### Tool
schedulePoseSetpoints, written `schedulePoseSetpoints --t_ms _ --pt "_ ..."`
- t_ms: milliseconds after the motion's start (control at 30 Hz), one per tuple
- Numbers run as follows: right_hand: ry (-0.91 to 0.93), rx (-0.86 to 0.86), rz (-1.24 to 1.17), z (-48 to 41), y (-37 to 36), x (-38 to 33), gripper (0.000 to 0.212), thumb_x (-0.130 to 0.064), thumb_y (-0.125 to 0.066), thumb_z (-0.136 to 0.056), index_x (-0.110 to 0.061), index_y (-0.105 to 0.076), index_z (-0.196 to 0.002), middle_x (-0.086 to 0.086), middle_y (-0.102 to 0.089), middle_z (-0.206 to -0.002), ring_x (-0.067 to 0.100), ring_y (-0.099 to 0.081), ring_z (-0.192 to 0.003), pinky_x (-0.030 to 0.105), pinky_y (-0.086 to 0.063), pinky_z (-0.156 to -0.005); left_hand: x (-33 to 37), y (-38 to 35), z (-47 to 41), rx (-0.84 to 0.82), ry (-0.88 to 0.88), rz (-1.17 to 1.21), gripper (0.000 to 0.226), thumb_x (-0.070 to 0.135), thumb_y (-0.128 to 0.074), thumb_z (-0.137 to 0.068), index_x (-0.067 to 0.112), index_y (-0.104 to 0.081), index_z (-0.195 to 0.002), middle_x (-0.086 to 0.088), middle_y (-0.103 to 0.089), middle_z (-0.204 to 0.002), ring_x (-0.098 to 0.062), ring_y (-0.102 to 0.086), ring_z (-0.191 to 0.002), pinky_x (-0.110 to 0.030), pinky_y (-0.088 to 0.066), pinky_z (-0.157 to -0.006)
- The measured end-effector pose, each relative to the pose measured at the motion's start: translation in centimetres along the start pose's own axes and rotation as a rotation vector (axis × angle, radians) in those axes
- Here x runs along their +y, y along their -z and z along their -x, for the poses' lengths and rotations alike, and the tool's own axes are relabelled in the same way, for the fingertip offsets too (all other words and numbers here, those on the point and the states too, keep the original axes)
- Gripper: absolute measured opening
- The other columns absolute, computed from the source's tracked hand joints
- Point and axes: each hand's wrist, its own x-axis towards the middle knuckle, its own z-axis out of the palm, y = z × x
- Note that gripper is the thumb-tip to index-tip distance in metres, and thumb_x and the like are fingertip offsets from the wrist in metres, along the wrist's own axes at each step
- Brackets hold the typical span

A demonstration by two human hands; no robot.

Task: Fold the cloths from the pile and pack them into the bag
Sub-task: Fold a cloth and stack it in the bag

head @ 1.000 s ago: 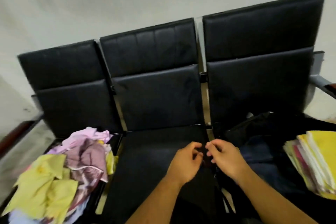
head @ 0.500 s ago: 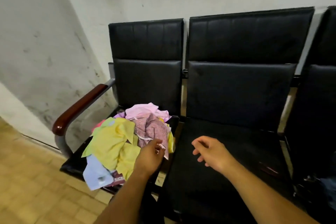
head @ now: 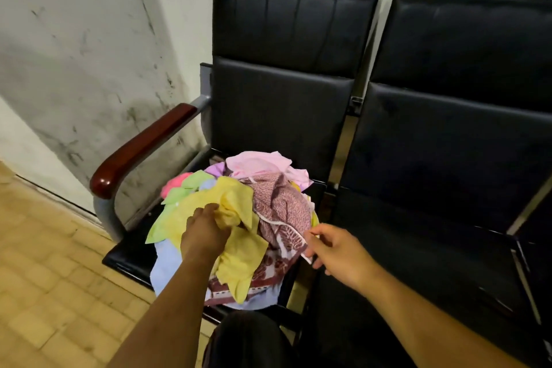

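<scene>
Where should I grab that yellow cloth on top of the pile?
Grip the yellow cloth at its raised, bunched fold near the top of the pile, coming from above on the near left, where the left hand grips it; nothing lies over it there.

One wide-angle camera on the person's head looks forward and down, from above and behind the left hand (head: 206, 233) and right hand (head: 337, 251), along both forearms. It sits close: the yellow cloth (head: 239, 257) at the left hand lies mid-frame. Beyond the hands the bench (head: 418, 218) backrests reach the top edge; wall (head: 89, 54) and floor (head: 44, 278) show to their left.
</scene>
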Motion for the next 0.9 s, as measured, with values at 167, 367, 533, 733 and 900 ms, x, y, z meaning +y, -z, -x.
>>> schedulePoseSetpoints --t_ms 167,367,533,733,900 --pt "0.048 -0.029 -0.022 -2.2 -2.3 -1.0 0.010 -0.035 -0.059 -0.102 -0.034 -0.070 -0.101 -0.003 -0.075 -0.088 0.009 -0.070 -0.070 0.019 -0.049 -0.061 -1.0 0.3 -1.2 0.066 -0.025 -0.003 0.019 0.036 -0.069 -0.091 0.024 -0.073 -0.106 -0.007 -0.058 -0.114 -0.035 -0.054 -0.113 -0.045 -0.053 -0.086" --pt "0.132 0.042 -0.008 -3.4 -2.5 -2.4 0.038 -0.037 -0.074 -0.092 -0.040 -0.060 -0.128 -0.013 -0.067 -0.113 0.007 -0.070 -0.096 0.018 -0.054 -0.076 7.0 7.4 1.0 0.121 -0.191 0.464 0.010 0.026 -0.051 -0.102 0.018 -0.055 -0.100 -0.001 -0.063 -0.083 -0.016 -0.059 -0.073 -0.031 -0.044 -0.061" --pt "0.279 0.043 -0.064 -2.7 -1.3 -6.5 0.066 -0.037 -0.084 -0.082 -0.055 -0.049 -0.135 -0.028 -0.050 -0.127 -0.006 -0.057 -0.113 0.018 -0.052 -0.092 13.6 13.2 4.4 -0.118 -0.350 0.624 0.014 0.035 -0.048 -0.104 0.026 -0.058 -0.101 0.006 -0.059 -0.084 -0.010 -0.057 -0.076 -0.028 -0.048 -0.067" --pt "0.334 0.138 -0.025 1.5 3.5 -7.2 0.011 -0.028 -0.062 -0.101 -0.026 -0.073 -0.101 -0.008 -0.074 -0.093 0.004 -0.070 -0.087 0.024 -0.055 -0.068 16.8 13.2 6.8 -0.220 -0.460 0.653 0.014 0.044 -0.060 -0.100 0.032 -0.058 -0.106 0.009 -0.065 -0.091 -0.008 -0.062 -0.079 -0.024 -0.049 -0.066" --pt "0.235 0.271 -0.146 5.4 9.5 -5.3 0.026 -0.035 -0.046 -0.108 -0.034 -0.070 -0.118 -0.007 -0.075 -0.110 0.008 -0.071 -0.102 0.039 -0.060 -0.091 18.7 10.8 8.8 -0.382 -0.606 0.390 0.046 0.049 -0.080 -0.084 0.042 -0.057 -0.123 0.017 -0.059 -0.086 0.002 -0.058 -0.076 -0.015 -0.046 -0.062"
